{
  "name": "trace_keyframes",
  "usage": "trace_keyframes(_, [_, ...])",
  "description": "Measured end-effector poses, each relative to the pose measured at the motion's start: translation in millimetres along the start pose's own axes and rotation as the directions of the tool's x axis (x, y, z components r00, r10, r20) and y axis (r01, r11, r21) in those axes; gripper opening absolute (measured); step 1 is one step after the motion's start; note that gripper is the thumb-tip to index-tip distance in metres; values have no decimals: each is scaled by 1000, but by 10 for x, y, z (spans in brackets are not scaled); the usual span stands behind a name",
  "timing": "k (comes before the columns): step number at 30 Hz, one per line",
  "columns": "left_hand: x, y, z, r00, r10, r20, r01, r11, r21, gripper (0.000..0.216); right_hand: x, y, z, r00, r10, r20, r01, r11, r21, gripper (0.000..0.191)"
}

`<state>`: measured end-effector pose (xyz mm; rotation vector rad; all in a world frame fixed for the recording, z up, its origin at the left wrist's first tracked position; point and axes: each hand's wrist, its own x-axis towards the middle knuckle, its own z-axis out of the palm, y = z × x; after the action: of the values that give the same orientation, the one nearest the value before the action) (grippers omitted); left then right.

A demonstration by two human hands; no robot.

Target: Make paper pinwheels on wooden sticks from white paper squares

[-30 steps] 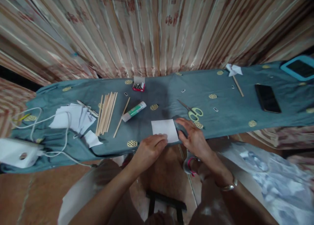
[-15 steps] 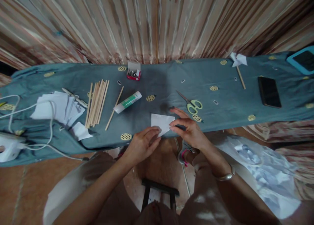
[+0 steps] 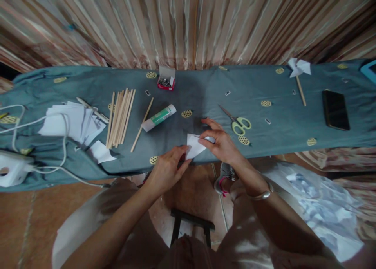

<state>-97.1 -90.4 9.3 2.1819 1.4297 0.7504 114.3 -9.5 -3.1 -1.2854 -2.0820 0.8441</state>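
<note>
Between my hands, at the near edge of the cloth-covered table, is a small white piece of paper (image 3: 194, 145), partly folded over. My left hand (image 3: 168, 168) pinches its left edge between thumb and fingers. With thumb and index finger, my right hand (image 3: 220, 143) grips its upper right side, and the other fingers spread above it. My fingers hide part of the paper. Just right of my right hand lie green-handled scissors (image 3: 239, 124), blades pointing to the far left. A glue stick (image 3: 159, 118) with a green label rests across a single wooden stick (image 3: 136, 141) to the left.
Several wooden sticks (image 3: 121, 118) lie beside a stack of white paper (image 3: 70, 122) and a pen (image 3: 85, 103). A red box of pins (image 3: 166, 79) stands at the back. Rightward are a paper pinwheel (image 3: 299, 68) and a phone (image 3: 336, 110). A white power strip (image 3: 13, 169) with cables sits left.
The paper has been turned and folded further, so its visible face is smaller. My right hand has shifted left over it. The whole view has moved slightly.
</note>
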Motion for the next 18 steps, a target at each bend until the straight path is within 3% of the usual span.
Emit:
trace_keyframes(4, [35, 31, -46, 995, 94, -28, -89, 985, 145, 28, 19, -7, -6, 1000, -5, 11, 5, 999, -33, 5])
trace_keyframes(9, [-38, 96, 145, 971, 237, 44, -240, 960, 140, 45, 33, 12, -62, 999, -20, 43, 21, 999, -35, 8])
trace_keyframes(18, [-196, 127, 394, 963, 227, 143, -245, 961, 125, 63, 24, 15, -79, 999, -16, 30, 17, 999, -39, 8])
